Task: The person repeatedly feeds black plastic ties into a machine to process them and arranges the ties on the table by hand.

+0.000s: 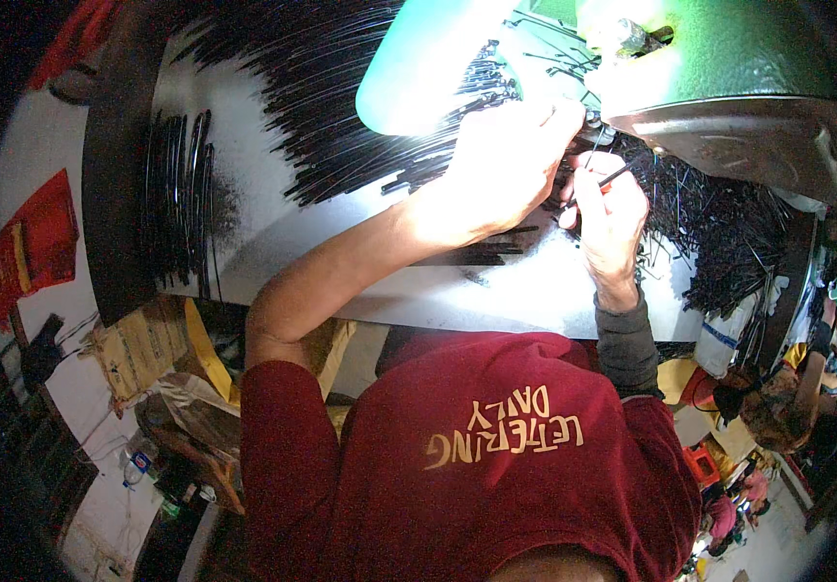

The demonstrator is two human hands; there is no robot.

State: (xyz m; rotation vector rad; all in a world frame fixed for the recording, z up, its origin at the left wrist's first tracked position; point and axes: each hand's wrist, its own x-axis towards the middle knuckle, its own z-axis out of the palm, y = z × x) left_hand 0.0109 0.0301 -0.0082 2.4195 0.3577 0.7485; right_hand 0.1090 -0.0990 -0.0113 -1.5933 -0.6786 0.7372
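My left hand (501, 160) reaches in at the front of a green machine (729, 58), its fingers closed together by the small metal work point (598, 126). Glare and the fingers hide what they pinch, if anything. Close beside it on the right, my right hand (614, 218) is closed on a short, thin black rod (612, 178), which slants up to the right between thumb and fingers. Many long black rods (341, 126) lie fanned out left of my hands. Under the machine is a tangled heap of short black pieces (729, 223).
A bright pale-green lamp or cover (389, 92) overhangs the white tabletop (574, 306). Another row of black rods (178, 184) lies near the table's left edge. A red packet (35, 242) is beyond that edge. Other people (729, 509) are at the far lower right.
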